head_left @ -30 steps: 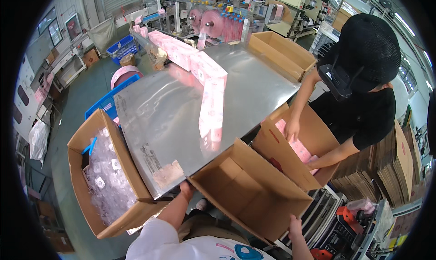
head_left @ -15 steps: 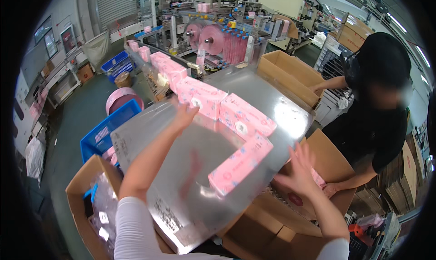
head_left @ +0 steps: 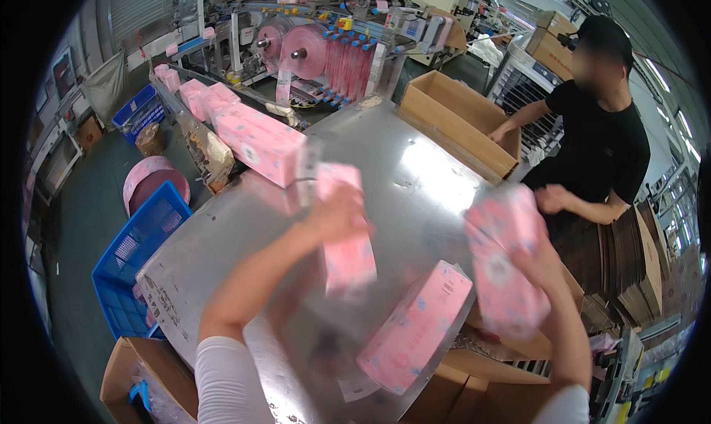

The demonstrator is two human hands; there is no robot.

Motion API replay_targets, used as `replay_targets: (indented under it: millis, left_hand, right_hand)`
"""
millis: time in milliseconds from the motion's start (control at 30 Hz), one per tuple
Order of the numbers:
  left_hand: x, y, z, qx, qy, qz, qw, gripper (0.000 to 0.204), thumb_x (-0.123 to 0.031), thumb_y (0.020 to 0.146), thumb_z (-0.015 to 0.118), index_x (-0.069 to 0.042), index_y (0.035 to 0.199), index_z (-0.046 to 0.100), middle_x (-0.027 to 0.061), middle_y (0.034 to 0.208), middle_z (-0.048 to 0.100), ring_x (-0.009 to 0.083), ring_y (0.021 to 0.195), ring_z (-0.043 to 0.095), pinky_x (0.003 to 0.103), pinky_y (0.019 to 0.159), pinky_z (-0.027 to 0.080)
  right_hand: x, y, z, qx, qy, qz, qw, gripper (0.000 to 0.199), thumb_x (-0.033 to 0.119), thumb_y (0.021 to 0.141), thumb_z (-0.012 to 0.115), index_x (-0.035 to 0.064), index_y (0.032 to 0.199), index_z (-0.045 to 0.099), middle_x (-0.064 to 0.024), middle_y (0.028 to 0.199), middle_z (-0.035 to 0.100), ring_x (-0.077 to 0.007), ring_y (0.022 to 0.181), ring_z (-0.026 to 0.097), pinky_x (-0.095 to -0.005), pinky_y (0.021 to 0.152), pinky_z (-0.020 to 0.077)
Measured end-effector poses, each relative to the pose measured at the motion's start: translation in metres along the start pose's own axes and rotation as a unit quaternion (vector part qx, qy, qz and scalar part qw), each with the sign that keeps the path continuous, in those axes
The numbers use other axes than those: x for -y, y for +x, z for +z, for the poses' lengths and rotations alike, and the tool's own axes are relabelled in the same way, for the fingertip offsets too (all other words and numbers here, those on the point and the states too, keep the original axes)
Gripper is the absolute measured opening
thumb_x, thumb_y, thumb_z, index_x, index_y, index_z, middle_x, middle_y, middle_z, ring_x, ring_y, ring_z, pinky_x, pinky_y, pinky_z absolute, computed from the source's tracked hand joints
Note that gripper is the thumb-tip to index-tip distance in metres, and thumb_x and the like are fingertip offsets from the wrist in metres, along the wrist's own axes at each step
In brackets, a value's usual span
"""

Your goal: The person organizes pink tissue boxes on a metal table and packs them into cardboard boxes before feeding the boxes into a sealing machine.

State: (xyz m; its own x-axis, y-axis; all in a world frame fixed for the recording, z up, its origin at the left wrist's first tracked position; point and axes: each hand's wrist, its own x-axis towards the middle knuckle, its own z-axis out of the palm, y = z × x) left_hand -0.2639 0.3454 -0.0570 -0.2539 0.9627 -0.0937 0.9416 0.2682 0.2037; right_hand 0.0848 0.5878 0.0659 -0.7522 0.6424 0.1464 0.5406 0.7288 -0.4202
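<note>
My left hand (head_left: 339,215) grips a pink tissue pack (head_left: 348,265), stood on end above the metal table (head_left: 296,342); motion smears it. To the right, my right hand (head_left: 539,259) is wrapped round the side of another pink tissue pack (head_left: 498,265), which is raised beyond the table's right edge, also blurred. A third tissue pack (head_left: 416,328) lies slantwise on the table between my forearms. Left of my left hand, a row of pink packs (head_left: 259,142) runs back along the conveyor.
A co-worker in black (head_left: 603,135) stands at the right, one hand near an open carton (head_left: 459,124), the other beside my raised pack. Cartons (head_left: 459,394) sit below the table's right edge. A blue crate (head_left: 141,261) stands left. Flattened cartons (head_left: 622,268) are stacked right. Behind is a machine with film rolls (head_left: 304,51).
My left hand has moved right from the row and now holds a pack. My right hand, previously open and bare, now holds one too. The co-worker has straightened up; the view has shifted.
</note>
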Motion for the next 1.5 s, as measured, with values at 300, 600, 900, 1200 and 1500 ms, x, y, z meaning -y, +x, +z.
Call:
replay_targets:
  millis: [300, 600, 900, 1200, 1500]
  left_hand:
    - [0.050, 0.027, -0.053, -0.117, -0.058, -0.328, 0.936, 0.059, -0.061, 0.079, 0.052, -0.015, 0.113, 0.062, 0.0123, 0.133, 0.043, 0.0381, 0.135, 0.016, 0.080, 0.090, 0.010]
    - [-0.046, -0.146, -0.001, -0.162, -0.088, 0.134, 0.974, 0.045, -0.048, 0.071, 0.068, -0.007, 0.056, 0.057, 0.0048, 0.073, 0.053, 0.0295, 0.125, 0.039, 0.070, 0.098, 0.012]
    - [-0.093, -0.372, 0.017, -0.141, -0.037, -0.151, 0.978, 0.053, -0.050, 0.062, 0.076, -0.002, 0.083, 0.064, 0.0147, 0.110, 0.056, 0.0349, 0.128, 0.035, 0.067, 0.102, 0.007]
    - [-0.054, -0.422, 0.041, -0.095, -0.662, -0.437, 0.601, 0.069, -0.041, 0.085, 0.061, -0.002, 0.136, 0.034, 0.0103, 0.131, 0.048, 0.0230, 0.116, 0.051, 0.038, 0.094, 0.043]
    - [-0.054, -0.346, 0.056, -0.070, -0.812, -0.390, 0.429, 0.060, -0.039, 0.087, 0.056, -0.002, 0.131, 0.040, 0.0113, 0.124, 0.054, 0.0213, 0.110, 0.055, 0.037, 0.094, 0.045]
  right_hand:
    - [0.028, -0.173, 0.011, 0.072, -0.059, 0.205, 0.974, 0.091, 0.035, 0.067, 0.067, 0.0066, 0.142, 0.022, -0.0246, 0.128, 0.044, -0.0408, 0.109, 0.052, -0.0407, 0.091, 0.0444]
    - [0.071, -0.106, 0.151, 0.099, 0.353, 0.136, 0.920, 0.098, 0.032, 0.075, 0.070, 0.0071, 0.145, 0.007, -0.0221, 0.122, 0.052, -0.0293, 0.106, 0.056, -0.0351, 0.090, 0.0435]
    - [0.214, 0.108, 0.204, -0.041, -0.086, -0.404, 0.910, 0.091, 0.047, 0.073, 0.067, 0.0070, 0.142, 0.025, -0.0199, 0.144, 0.030, -0.0340, 0.134, 0.027, -0.0523, 0.107, 0.0231]
    - [0.193, 0.137, 0.187, 0.361, -0.174, -0.110, 0.910, 0.084, 0.043, 0.058, 0.074, -0.0001, 0.125, 0.047, -0.0179, 0.122, 0.055, -0.0291, 0.107, 0.057, -0.0418, 0.085, 0.0480]
    - [0.055, -0.068, 0.122, 0.389, 0.388, 0.261, 0.794, 0.060, 0.048, 0.086, 0.050, -0.0010, 0.121, 0.053, -0.0097, 0.109, 0.061, -0.0162, 0.097, 0.059, -0.0279, 0.084, 0.0471]
